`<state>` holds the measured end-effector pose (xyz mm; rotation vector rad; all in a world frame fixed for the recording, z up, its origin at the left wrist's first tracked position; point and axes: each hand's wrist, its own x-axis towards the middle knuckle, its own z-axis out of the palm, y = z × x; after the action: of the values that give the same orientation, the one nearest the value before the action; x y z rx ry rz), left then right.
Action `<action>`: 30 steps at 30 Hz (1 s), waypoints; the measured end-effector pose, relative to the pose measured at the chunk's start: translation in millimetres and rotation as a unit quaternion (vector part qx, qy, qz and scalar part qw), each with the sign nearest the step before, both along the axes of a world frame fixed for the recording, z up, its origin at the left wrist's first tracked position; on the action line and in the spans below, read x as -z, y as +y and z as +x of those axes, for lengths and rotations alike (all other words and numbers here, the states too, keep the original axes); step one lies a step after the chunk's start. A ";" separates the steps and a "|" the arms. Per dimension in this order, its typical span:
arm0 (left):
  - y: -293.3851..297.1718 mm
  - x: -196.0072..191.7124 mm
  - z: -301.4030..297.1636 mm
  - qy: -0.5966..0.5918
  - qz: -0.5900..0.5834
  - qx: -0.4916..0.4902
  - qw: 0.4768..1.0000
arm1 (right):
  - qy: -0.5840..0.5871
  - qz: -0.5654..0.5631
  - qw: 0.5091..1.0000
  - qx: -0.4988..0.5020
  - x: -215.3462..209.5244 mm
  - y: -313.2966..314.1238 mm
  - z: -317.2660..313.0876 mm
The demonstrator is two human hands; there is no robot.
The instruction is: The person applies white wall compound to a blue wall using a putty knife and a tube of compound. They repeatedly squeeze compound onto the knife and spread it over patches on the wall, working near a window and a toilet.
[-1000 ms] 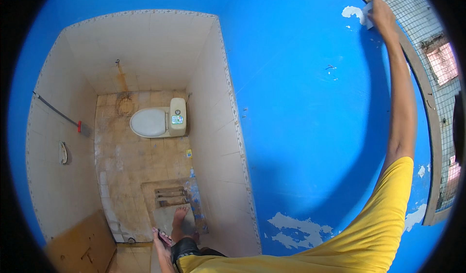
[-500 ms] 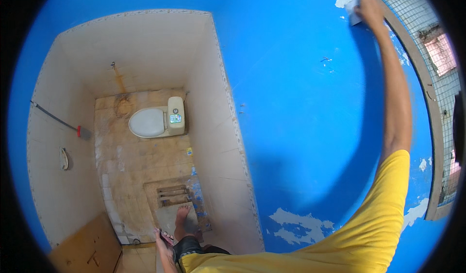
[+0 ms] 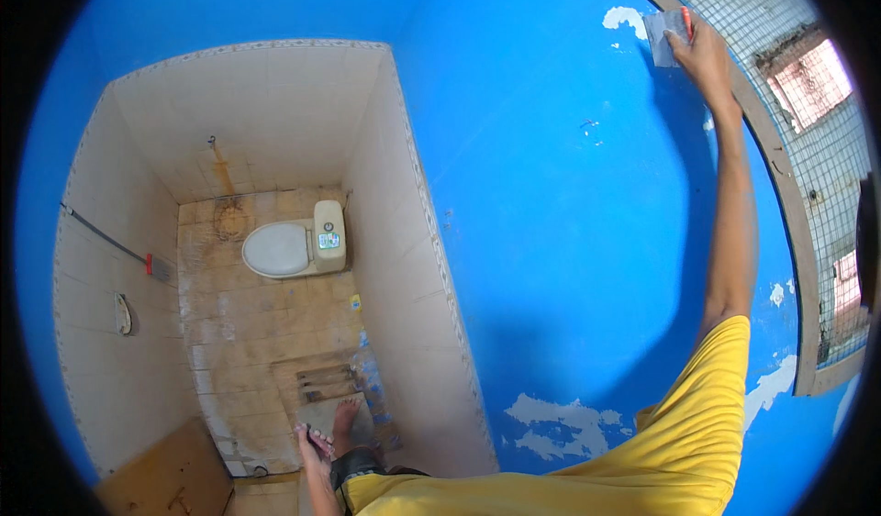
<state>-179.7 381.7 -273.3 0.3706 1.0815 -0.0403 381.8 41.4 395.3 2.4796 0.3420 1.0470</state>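
My right hand (image 3: 705,55) is raised high against the blue wall (image 3: 551,195), shut on a scraper (image 3: 664,35) with a flat grey blade and a red handle. The blade lies flat on the paint just right of a white patch (image 3: 624,17) where paint has come off. My arm in a yellow sleeve (image 3: 707,415) stretches up to it. My left hand (image 3: 310,444) hangs low at the bottom edge with fingers apart and nothing in it, beside my bare foot (image 3: 345,417).
Far below is a tiled toilet stall with a white toilet (image 3: 292,246), a floor drain (image 3: 326,383) and a pipe on the left wall (image 3: 105,236). A wire-mesh window in a wooden frame (image 3: 798,167) borders the wall on the right. More bare patches (image 3: 560,422) show lower down.
My right hand with the scraper has slid a little left along the wall, closer to the white patch. The left hand stays low.
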 end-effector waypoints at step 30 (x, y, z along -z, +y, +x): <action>4.0 -8.5 7.6 0.009 0.008 0.036 0.999 | -0.052 0.041 0.997 0.028 57.7 -28.3 -36.3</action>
<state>-172.1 385.7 -264.9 0.4235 1.0870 -0.1000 345.4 13.0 337.6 2.4787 0.2000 1.1836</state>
